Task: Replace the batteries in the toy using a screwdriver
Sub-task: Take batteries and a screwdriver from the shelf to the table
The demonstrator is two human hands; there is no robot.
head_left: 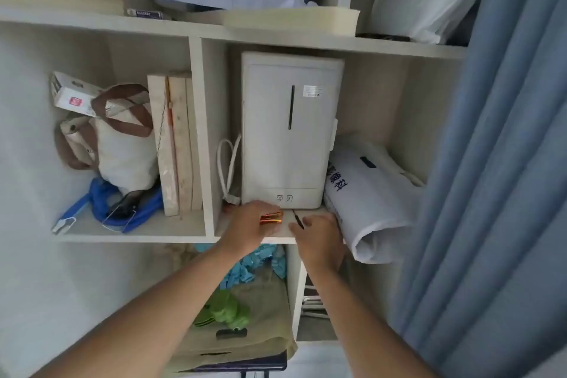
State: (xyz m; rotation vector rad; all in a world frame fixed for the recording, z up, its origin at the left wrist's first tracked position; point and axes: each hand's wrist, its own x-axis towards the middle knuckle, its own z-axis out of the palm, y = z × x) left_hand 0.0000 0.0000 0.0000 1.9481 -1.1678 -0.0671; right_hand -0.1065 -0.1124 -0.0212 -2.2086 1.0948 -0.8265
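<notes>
Both my hands reach to the front edge of a middle shelf. My left hand is closed around shiny gold and red batteries, which stick out from its fingers. My right hand rests just right of them, with a thin dark screwdriver at its fingertips; its fingers curl on the tool's lower end. A green toy lies below on a tan cloth, with a small black cover beside it.
A tall white appliance stands right behind my hands, with a white cord to its left. A rolled white bag lies on the right, and a blue curtain hangs beyond. Boards and a tote bag fill the left compartment.
</notes>
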